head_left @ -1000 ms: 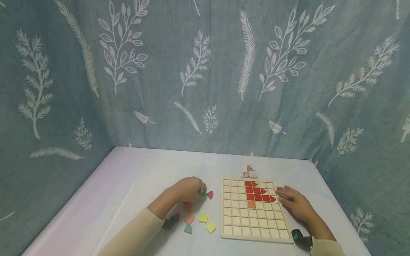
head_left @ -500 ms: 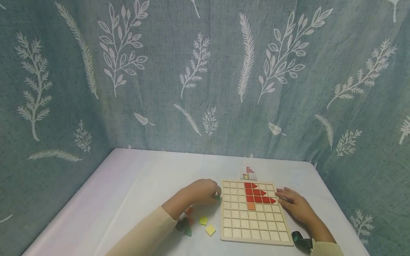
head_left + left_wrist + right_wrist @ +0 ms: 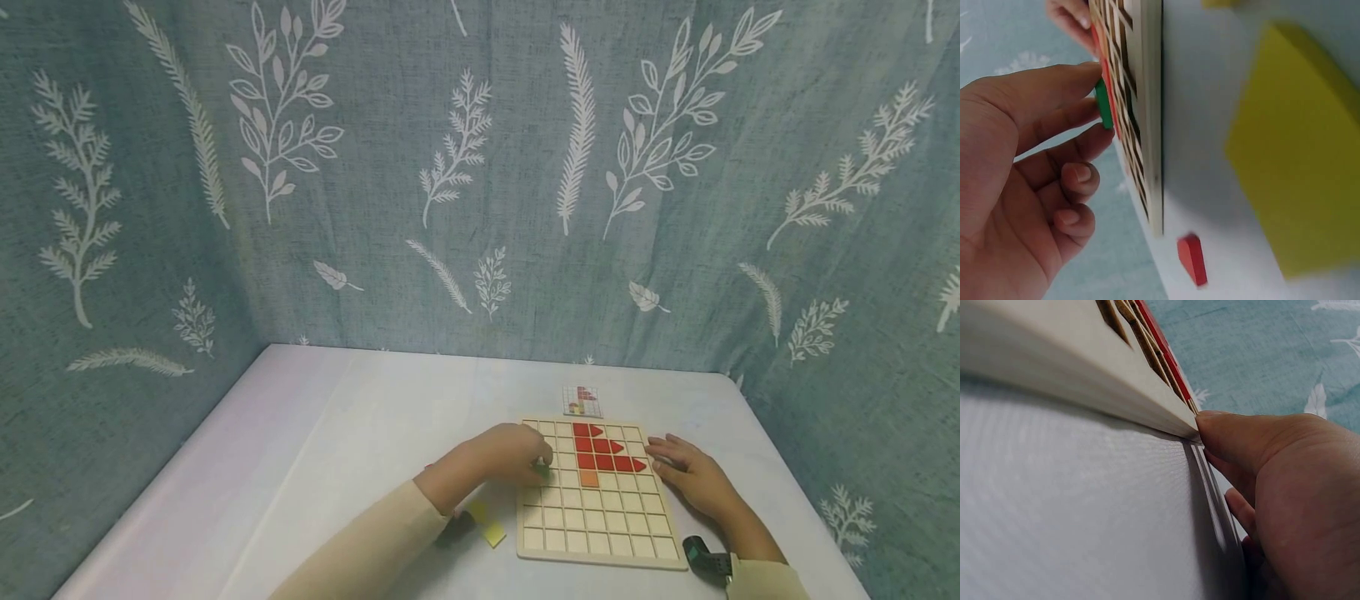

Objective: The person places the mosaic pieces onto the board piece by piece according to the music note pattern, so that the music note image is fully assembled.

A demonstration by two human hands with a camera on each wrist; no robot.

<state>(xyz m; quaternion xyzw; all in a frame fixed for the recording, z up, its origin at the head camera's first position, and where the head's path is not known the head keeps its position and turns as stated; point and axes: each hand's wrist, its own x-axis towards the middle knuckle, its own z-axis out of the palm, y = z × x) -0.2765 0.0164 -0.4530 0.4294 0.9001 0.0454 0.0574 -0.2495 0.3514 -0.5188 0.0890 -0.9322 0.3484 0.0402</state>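
The thumb and fingertips of the left hand [image 3: 512, 454] pinch a green piece [image 3: 1104, 105], at the upper left of the left wrist view, while its other fingers curl loosely. In the head view that piece is over the left part of the gridded board [image 3: 570, 518], lower right of centre; whether it touches the wood cannot be told. The right hand [image 3: 693, 475] lies with fingers extended at the board's right edge, its thumb touching that edge. Red pieces [image 3: 585, 462] fill cells near the board's top, with an orange square [image 3: 588, 478] just below. Yellow pieces [image 3: 493, 534] lie at bottom centre, left of the board. A small pattern card [image 3: 582, 402] lies just above the board on the white table [image 3: 360, 408].
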